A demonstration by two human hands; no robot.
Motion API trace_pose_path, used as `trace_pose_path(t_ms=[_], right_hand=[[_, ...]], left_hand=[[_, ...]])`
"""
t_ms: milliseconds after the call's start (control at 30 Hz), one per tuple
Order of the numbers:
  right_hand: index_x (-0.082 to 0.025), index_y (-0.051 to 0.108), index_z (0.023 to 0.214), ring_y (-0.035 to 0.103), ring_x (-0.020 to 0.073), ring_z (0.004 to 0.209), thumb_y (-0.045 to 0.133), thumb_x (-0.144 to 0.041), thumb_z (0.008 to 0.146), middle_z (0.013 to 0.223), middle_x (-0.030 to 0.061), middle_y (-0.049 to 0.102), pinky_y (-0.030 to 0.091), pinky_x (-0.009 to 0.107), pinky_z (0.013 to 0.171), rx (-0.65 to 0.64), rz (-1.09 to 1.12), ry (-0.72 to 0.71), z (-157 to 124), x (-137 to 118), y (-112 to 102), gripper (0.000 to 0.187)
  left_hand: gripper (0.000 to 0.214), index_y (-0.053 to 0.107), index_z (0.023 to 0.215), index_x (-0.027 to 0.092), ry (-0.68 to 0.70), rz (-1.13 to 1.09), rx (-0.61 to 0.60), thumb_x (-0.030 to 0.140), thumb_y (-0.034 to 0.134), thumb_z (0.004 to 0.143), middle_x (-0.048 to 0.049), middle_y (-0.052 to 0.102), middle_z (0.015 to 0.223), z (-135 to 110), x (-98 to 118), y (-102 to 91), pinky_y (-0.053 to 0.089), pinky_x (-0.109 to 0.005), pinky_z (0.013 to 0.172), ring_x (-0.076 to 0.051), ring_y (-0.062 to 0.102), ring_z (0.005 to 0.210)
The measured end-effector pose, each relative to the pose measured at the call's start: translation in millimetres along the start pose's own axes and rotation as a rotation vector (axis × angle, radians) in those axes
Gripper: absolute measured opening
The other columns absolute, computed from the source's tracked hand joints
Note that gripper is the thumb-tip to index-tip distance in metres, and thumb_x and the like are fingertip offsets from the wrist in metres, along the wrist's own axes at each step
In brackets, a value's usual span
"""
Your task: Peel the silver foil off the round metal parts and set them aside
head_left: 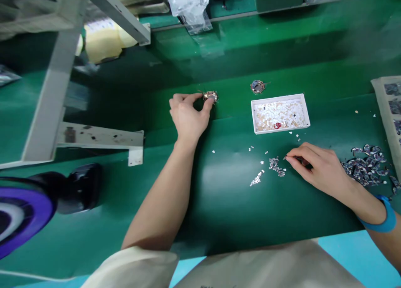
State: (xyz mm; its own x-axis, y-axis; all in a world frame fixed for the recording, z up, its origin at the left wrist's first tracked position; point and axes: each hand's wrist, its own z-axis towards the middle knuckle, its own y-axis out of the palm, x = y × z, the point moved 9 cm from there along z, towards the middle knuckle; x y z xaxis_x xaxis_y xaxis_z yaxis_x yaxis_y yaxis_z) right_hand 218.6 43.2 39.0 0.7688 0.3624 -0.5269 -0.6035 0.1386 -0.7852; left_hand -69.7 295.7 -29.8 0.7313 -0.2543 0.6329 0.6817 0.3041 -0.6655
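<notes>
My left hand (190,112) reaches across the green mat, thumb and forefinger closed around a small round metallic part with thin wires (211,97). A similar round part (257,86) lies farther right, apart from both hands. My right hand (316,165) is pinched, its fingertips at a small pile of dark and silvery pieces (277,167). Something tiny and pale shows at those fingertips, too small to name. Left of that pile is a little cluster of silvery pieces (257,178). Under and beyond my right hand lies a heap of dark curved pieces (366,165).
A white tray (254,117) holds many tiny white and tan bits plus a red item. At the right edge stands a pale compartmented tray (384,108). A grey metal frame (46,100) and a purple round object (28,217) occupy the left. Plastic bags (191,4) lie at the back.
</notes>
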Motion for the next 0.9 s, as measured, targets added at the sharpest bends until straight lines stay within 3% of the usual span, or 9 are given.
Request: trace_pose_path(t_ms=[133,267,333,400,467,567,633,733,900], right_hand=[[-0.022,0.066,0.104,0.062,0.0116,0.062,0.061,-0.023,0.106,0.091,0.0012,0.073,0.044,0.028,0.056,0.025,0.012,0.036,-1,3,-1,0.006],[-0.023,0.069,0.102,0.057,0.0117,0.061,0.062,-0.025,0.105,0.085,0.0002,0.069,0.045,0.029,0.058,0.074,0.071,0.113,0,12,-6,0.008],[-0.022,0.069,0.102,0.056,0.0115,0.061,0.064,-0.023,0.104,0.085,0.0003,0.068,0.046,0.028,0.060,0.107,0.109,0.136,1,14,-10,0.006],[-0.023,0.069,0.101,0.058,0.0122,0.064,0.066,-0.021,0.103,0.087,0.0010,0.068,0.048,0.028,0.061,0.138,0.128,0.145,2,14,-15,0.004],[-0.023,0.068,0.102,0.059,0.0133,0.066,0.066,-0.020,0.102,0.088,0.0015,0.069,0.048,0.029,0.062,0.164,0.130,0.142,3,12,-19,0.003],[-0.024,0.068,0.101,0.060,0.0139,0.065,0.067,-0.021,0.101,0.085,0.0013,0.069,0.049,0.029,0.060,0.197,0.101,0.118,3,8,-24,0.003],[-0.023,0.068,0.099,0.060,0.0128,0.063,0.068,-0.020,0.100,0.083,0.0006,0.069,0.048,0.028,0.058,0.210,0.071,0.079,3,3,-25,0.003],[-0.022,0.068,0.095,0.059,0.0109,0.061,0.068,-0.017,0.099,0.077,-0.0016,0.067,0.046,0.025,0.056,0.193,0.044,0.025,1,-4,-20,0.007],[-0.020,0.065,0.086,0.056,0.0092,0.057,0.070,-0.015,0.097,0.068,-0.0040,0.060,0.042,0.023,0.054,0.174,0.057,0.024,1,-8,-12,0.013]], left_hand=[[0.025,0.072,0.086,0.021,-0.039,-0.232,-0.055,0.031,0.092,0.074,-0.0090,0.070,0.093,-5,21,6.8,0.055,-0.046,0.085,-0.028,0.067,0.090],[0.025,0.066,0.090,0.021,-0.018,-0.728,-0.151,0.034,0.087,0.083,-0.0039,0.072,0.084,-33,83,4.6,0.061,-0.034,0.072,-0.019,0.073,0.077],[0.021,0.068,0.098,0.021,0.023,-0.834,-0.304,0.036,0.081,0.089,-0.0016,0.071,0.079,-60,122,7.8,0.061,-0.029,0.062,-0.016,0.071,0.065],[0.026,0.067,0.112,0.021,0.003,-0.886,-0.508,0.033,0.078,0.092,-0.0034,0.073,0.086,-94,154,17.1,0.058,-0.025,0.050,-0.015,0.071,0.062],[0.032,0.064,0.120,0.019,-0.035,-0.931,-0.677,0.026,0.077,0.091,-0.0061,0.076,0.093,-128,175,26.0,0.058,-0.023,0.052,-0.016,0.073,0.069],[0.026,0.067,0.113,0.017,-0.113,-0.919,-0.761,0.018,0.077,0.088,-0.0075,0.077,0.094,-160,184,34.2,0.056,-0.022,0.059,-0.016,0.074,0.079],[0.017,0.070,0.106,0.015,-0.112,-0.857,-0.790,0.017,0.074,0.089,-0.0051,0.074,0.087,-170,185,37.6,0.050,-0.020,0.056,-0.012,0.068,0.070],[0.012,0.075,0.101,0.014,-0.044,-0.752,-0.819,0.016,0.070,0.091,-0.0037,0.068,0.083,-173,186,38.7,0.043,-0.021,0.054,-0.008,0.056,0.060],[0.020,0.078,0.107,0.012,0.020,-0.746,-0.846,0.014,0.066,0.091,-0.0061,0.069,0.089,-174,189,38.2,0.043,-0.022,0.056,-0.009,0.055,0.062]])
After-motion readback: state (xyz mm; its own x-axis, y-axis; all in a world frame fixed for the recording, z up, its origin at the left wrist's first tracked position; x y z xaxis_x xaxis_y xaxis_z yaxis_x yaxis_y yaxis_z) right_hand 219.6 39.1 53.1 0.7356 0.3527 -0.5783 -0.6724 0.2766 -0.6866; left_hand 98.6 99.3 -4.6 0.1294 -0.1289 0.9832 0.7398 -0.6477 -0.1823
